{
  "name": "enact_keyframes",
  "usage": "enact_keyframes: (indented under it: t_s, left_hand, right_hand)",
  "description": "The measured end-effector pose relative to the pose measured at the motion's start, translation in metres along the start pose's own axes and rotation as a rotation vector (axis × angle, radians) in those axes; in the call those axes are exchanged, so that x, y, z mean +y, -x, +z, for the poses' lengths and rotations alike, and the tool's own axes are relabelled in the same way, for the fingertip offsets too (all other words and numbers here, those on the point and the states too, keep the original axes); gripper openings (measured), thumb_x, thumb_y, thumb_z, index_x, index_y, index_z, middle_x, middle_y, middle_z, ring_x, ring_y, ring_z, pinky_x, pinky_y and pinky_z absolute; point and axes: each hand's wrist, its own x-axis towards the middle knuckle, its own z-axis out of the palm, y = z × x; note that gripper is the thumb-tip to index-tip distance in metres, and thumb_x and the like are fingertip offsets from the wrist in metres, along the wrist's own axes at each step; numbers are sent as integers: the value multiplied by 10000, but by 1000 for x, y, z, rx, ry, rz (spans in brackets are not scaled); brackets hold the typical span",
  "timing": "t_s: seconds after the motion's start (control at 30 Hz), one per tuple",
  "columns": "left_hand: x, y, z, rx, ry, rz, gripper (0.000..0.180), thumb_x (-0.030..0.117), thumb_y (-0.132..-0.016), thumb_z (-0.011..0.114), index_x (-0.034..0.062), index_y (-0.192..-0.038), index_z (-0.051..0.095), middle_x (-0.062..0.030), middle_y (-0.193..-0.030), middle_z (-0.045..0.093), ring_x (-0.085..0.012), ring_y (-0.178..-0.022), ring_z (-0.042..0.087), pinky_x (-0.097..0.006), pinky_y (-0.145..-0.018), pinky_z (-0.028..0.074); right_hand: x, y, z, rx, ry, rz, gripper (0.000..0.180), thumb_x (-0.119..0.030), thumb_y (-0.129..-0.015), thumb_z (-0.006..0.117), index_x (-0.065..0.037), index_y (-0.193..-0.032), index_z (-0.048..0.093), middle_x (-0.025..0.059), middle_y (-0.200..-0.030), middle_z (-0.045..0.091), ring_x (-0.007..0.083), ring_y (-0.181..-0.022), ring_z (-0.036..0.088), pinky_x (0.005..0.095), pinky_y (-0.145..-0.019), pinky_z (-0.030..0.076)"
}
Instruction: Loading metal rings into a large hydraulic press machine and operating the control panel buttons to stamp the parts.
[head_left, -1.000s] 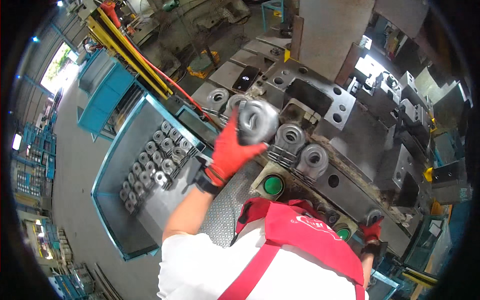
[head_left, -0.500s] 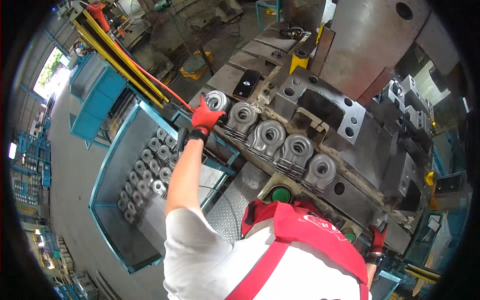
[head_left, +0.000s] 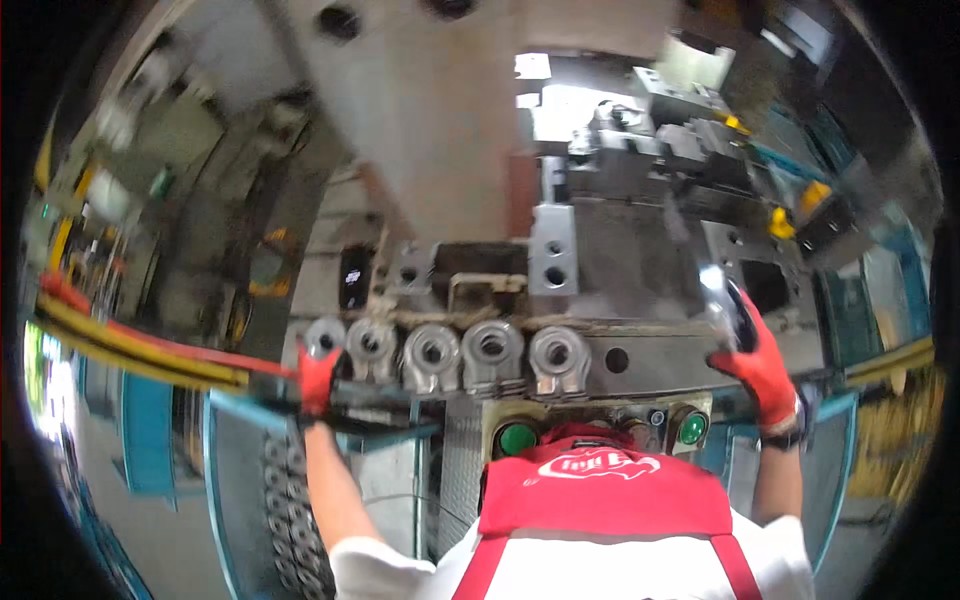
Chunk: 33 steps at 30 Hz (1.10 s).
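A row of grey, ring-ended metal parts (head_left: 433,350) stands in stacks along the front edge of the press bed. My left hand (head_left: 319,382), in a red glove, is at the leftmost ring-ended part (head_left: 325,335), with thumb and finger on either side of it. To the right, my red-gloved right hand (head_left: 762,375) is raised over the bed, closed on a shiny metal piece (head_left: 716,292). Motion blur hides that piece's exact shape.
Behind the row stands a steel die block (head_left: 554,250); a dark phone (head_left: 354,277) lies left of it. Green push buttons (head_left: 518,438) face me at the front. A blue-framed bin (head_left: 232,480) with many similar parts is at lower left. Yellow bars (head_left: 150,350) flank the press.
My view has turned to face the press squarely. My right hand has come up from the bed's front edge with the shiny piece. My left hand stays by the leftmost part.
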Motion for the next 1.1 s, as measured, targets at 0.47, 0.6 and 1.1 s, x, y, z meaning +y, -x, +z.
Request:
enact_keyframes:
  t_s: [0.47,0.6,1.1]
  left_hand:
    - [38,110,41,454,295,-12,598,79,-831,584,-28,-1343,293,-168,-1357,360,-249,-1224,370,-351,-1030,277]
    - [-46,134,35,535,21,-41,632,101,-810,603,-56,-1333,284,-202,-1349,359,-273,-1227,377,-361,-1045,278]
    - [-22,172,92,553,166,-246,644,74,-792,600,-51,-1337,281,-208,-1369,330,-288,-1238,365,-347,-1048,270]
  right_hand:
    - [-49,-296,15,266,923,126,936,-493,-552,691,-8,-1283,367,219,-1107,566,334,-970,591,393,-833,475]
    - [-51,-343,40,274,1041,208,962,-498,-561,688,34,-1289,353,197,-1155,553,303,-1013,583,377,-843,479]
    - [5,-449,49,-325,1227,-55,554,-424,-637,627,-76,-1067,609,118,-1106,605,278,-1001,589,367,-835,465]
